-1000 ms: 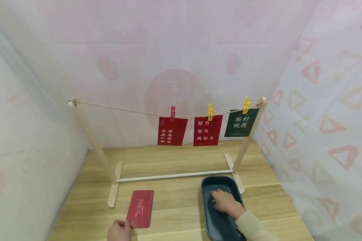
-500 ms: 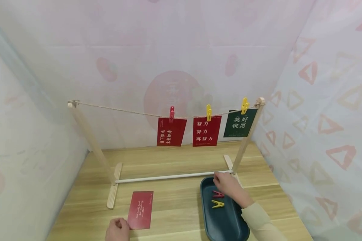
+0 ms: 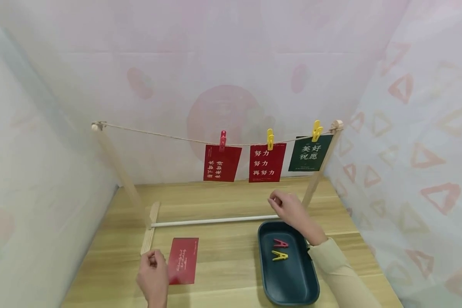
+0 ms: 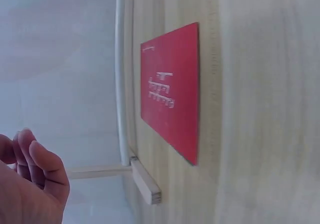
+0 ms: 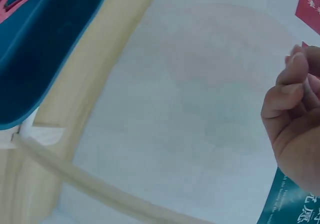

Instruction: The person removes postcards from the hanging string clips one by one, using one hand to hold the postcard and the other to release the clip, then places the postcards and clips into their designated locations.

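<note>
My left hand (image 3: 153, 273) is raised just left of a red card (image 3: 184, 260) with white script, its fingers loosely curled and nothing held. The left wrist view shows the card lying flat, with a dark edge along its side, apart from the hand (image 4: 35, 179). My right hand (image 3: 290, 209) hangs in the air over the far end of a dark blue tray (image 3: 262, 273). Its fingers bend in and nothing shows in them. Inside the tray lie a pink-red clothespin (image 3: 280, 243) and a yellow clothespin (image 3: 279, 256).
A twine line (image 3: 169, 136) runs between two wooden posts. From it hang a red card (image 3: 222, 164) on a red clothespin, another red card (image 3: 267, 164) and a green card (image 3: 309, 154) on yellow ones. A white rod (image 3: 215, 221) joins the stand's feet.
My left hand has let go of the red card's corner and lifted slightly. My right hand has risen out of the tray and moved away toward the line, leaving the two clothespins in view.
</note>
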{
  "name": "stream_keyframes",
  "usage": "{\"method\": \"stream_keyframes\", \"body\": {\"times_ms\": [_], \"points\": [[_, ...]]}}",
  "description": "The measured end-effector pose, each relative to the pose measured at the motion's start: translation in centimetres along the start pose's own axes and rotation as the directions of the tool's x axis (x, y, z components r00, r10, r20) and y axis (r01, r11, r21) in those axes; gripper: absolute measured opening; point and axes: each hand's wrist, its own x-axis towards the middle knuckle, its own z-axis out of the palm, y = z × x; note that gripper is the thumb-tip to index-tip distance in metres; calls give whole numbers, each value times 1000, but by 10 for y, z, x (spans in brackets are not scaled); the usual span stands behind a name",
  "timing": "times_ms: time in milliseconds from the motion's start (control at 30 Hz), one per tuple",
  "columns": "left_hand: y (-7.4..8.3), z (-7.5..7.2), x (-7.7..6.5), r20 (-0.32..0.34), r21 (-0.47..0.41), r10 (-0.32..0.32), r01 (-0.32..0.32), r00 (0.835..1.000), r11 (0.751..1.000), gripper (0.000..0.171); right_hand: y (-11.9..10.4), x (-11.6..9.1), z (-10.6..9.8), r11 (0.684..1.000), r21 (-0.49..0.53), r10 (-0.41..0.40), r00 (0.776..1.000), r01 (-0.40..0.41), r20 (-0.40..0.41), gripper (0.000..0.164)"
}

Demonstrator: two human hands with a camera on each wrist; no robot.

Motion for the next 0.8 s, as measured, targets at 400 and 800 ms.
{"method": "stream_keyframes", "body": {"times_ms": [400,800], "points": [[43,12,5,1,-160,146,-144,989,977,17,-44,34,-19,965,203,-129,973,168,-193,4],[82,27,12,57,-325,239,-209,969,922,16,-78,63,-36,920,293,-165,934,261,-316,5]]}}
